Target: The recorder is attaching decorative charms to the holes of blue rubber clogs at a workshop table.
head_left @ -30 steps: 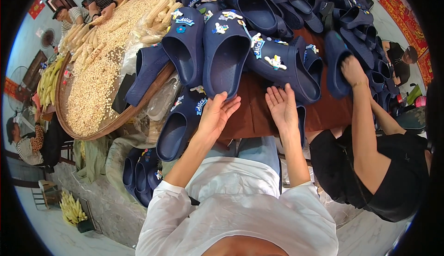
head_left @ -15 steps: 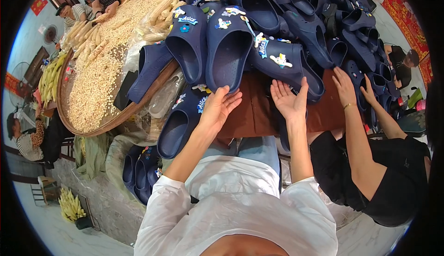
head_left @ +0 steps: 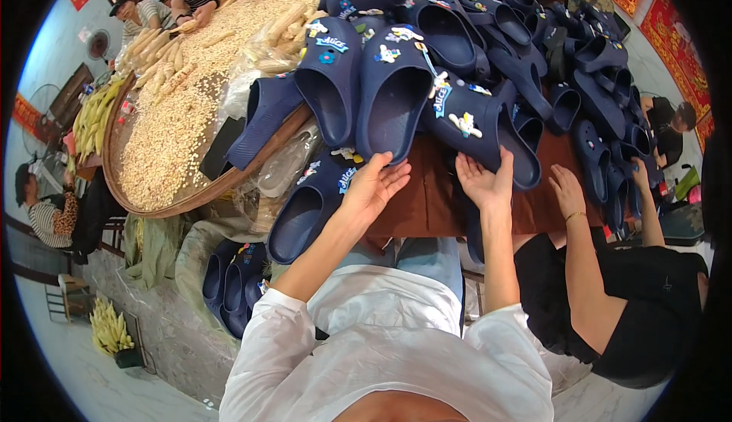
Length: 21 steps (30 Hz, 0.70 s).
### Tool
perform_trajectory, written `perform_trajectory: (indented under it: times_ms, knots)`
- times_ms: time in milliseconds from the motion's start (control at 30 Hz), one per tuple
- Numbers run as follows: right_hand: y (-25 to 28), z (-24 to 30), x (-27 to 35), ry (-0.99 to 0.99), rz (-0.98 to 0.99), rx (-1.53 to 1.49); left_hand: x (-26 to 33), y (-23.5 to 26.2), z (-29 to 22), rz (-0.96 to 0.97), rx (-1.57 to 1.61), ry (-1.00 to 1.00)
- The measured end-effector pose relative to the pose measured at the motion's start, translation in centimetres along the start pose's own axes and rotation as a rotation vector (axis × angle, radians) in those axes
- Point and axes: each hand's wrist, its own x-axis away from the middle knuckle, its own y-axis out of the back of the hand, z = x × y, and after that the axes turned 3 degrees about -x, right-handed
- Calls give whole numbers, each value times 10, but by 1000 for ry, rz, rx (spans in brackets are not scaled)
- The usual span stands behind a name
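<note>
My left hand [head_left: 374, 189] is palm up with its fingers stretched, the fingertips at the heel of a navy clog [head_left: 396, 105] decorated with white cartoon charms. My right hand [head_left: 488, 184], also open and palm up, has its thumb and fingertips against the lower side of another navy clog [head_left: 469, 121] lying tilted on the pile. A similar clog [head_left: 328, 79] leans just left of these two. Below my left hand's side hangs one more clog [head_left: 301, 220], near the table edge. Neither hand visibly lifts a clog.
A round woven tray [head_left: 164, 210] of corn kernels and cobs stands at left, with people working beyond it. A brown cloth [head_left: 427, 212] covers the table front. To my right, a co-worker's hand [head_left: 566, 192] is near the heap of clogs. More clogs [head_left: 236, 285] lie in a sack below.
The whole view has shifted slightly, so the clogs and tray sit a little further right. The co-worker's farther hand has moved away, toward the clogs at the right. My hands keep nearly the same pose.
</note>
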Motion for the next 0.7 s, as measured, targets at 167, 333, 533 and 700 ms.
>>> perform_trajectory:
  times_ms: [167, 333, 533, 700]
  knots:
    - [11, -43, 57, 80, 150, -4, -4, 1, 1, 6, -79, -10]
    - [43, -83, 104, 44, 151, 40, -11, -6, 6, -11, -221, -39]
    - [84, -106, 135, -197, -43, -134, -23, 7, 10, -46, -263, -42]
    - [109, -118, 124, -426, -237, -269, -17, -1, 9, -27, -393, -97]
